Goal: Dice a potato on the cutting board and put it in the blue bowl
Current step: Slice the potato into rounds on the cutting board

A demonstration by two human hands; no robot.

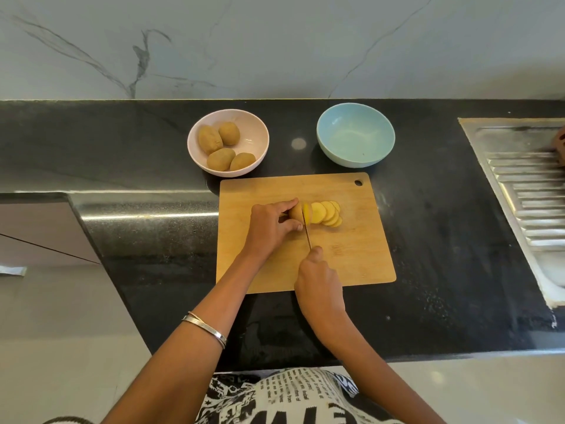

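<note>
Head view: left hand (pixel 269 223) steadies potato (pixel 295 212), right hand (pixel 318 283) grips knife (pixel 306 231).

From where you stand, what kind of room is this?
Most likely a home kitchen: a dark stone counter holds a wooden cutting board, a pink bowl of potatoes, and a steel sink drainboard sits alongside.

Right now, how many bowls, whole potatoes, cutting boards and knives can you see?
Bowls: 2, the pink bowl and the blue bowl
Whole potatoes: 4, all in the pink bowl
Cutting boards: 1
Knives: 1
Total: 8
</note>
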